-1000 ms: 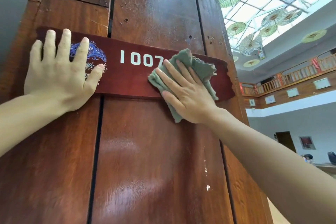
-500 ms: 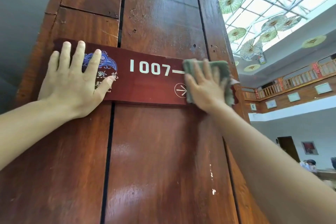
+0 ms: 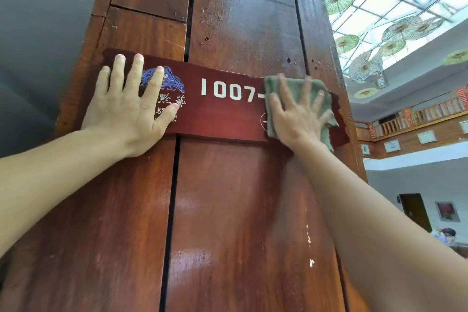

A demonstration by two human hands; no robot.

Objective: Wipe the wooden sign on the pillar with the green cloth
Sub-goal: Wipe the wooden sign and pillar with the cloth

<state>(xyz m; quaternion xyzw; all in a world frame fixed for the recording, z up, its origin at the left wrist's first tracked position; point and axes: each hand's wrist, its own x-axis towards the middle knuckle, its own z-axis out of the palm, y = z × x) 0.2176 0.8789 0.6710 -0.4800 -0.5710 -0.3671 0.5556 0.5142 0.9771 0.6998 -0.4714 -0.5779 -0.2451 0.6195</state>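
Observation:
A dark red wooden sign (image 3: 217,116) with white "1007-" and a blue emblem is fixed across the brown wooden pillar (image 3: 240,210). My right hand (image 3: 296,114) lies flat, fingers spread, pressing the green cloth (image 3: 273,83) onto the sign's right end. The cloth hides the characters after the dash and most of a small circled arrow. My left hand (image 3: 129,109) rests flat on the sign's left end, fingers apart, partly covering the emblem and the white lettering below it.
A grey wall (image 3: 38,45) stands to the left of the pillar. To the right, paper parasols (image 3: 364,63) hang under a glass roof, and a wooden balcony railing (image 3: 417,116) runs below. A person (image 3: 448,235) sits far down at the right.
My right hand slid the cloth from beside the "7" to the sign's right end, turning upright; the dash now shows. My left hand stays on the left end. The view shifted, so the sign sits more centred.

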